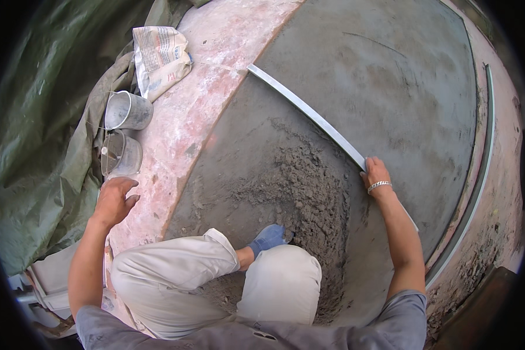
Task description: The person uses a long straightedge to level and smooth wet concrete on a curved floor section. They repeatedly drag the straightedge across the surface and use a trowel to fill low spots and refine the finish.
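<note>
A long metal screed bar (pixel 309 111) lies slantwise across the wet mortar bed (pixel 414 111), from the far left edge down toward the near right. My right hand (pixel 377 173), a chain bracelet on its wrist, is closed on the bar beyond its middle. The bar runs on under my right forearm. Rough, loose mortar (pixel 315 192) is heaped on the near side of the bar, while the far side looks smooth. My left hand (pixel 116 201) hovers over the pinkish slab at the left, with nothing in it and thumb and fingers apart. It is nearest to a grey bucket (pixel 128 154).
Behind that bucket stands a second bucket (pixel 135 112), and a printed paper sack (pixel 160 58) slumps beyond it. A green tarpaulin (pixel 41 116) covers the left side. Another long bar (pixel 489 134) lies along the right border. My blue-covered foot (pixel 268 238) rests beside the heap.
</note>
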Action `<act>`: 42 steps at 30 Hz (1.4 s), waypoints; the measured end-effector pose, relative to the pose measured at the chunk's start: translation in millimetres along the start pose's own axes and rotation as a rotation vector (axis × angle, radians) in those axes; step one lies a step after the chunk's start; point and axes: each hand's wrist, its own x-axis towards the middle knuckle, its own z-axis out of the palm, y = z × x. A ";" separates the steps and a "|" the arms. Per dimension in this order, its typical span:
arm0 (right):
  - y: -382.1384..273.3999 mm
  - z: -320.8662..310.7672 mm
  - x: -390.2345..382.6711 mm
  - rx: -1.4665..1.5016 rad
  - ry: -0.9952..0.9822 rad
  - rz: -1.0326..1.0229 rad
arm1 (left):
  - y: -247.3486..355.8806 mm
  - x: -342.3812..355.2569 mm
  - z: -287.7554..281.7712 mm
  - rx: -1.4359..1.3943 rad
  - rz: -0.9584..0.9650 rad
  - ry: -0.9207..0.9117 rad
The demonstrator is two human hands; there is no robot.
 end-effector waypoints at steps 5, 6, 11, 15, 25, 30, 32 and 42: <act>3.0 3.8 -19.3 -0.010 -0.024 -0.020 | -6.5 8.1 -10.4 -0.016 0.036 -0.022; 1.9 4.5 -25.8 0.000 -0.054 -0.001 | -6.0 26.9 -8.7 0.000 0.105 -0.033; -3.8 -1.7 -37.6 0.001 -0.061 0.014 | 54.3 175.8 52.7 0.109 0.204 -0.120; -7.9 0.3 -50.4 0.007 -0.104 0.028 | 162.9 261.5 128.4 -0.001 0.263 -0.025; -27.5 19.2 -93.6 0.044 -0.123 0.046 | 258.3 313.4 202.4 0.070 0.511 0.137; -37.9 22.8 -120.1 0.016 -0.191 0.057 | 220.5 253.8 225.3 -0.089 0.562 0.140; -45.7 24.4 -133.8 0.020 -0.185 -0.008 | 203.4 216.3 240.3 -0.120 0.532 0.169; -124.1 26.7 -211.9 0.094 -0.332 -0.309 | 105.7 15.5 258.4 -0.035 0.602 -0.211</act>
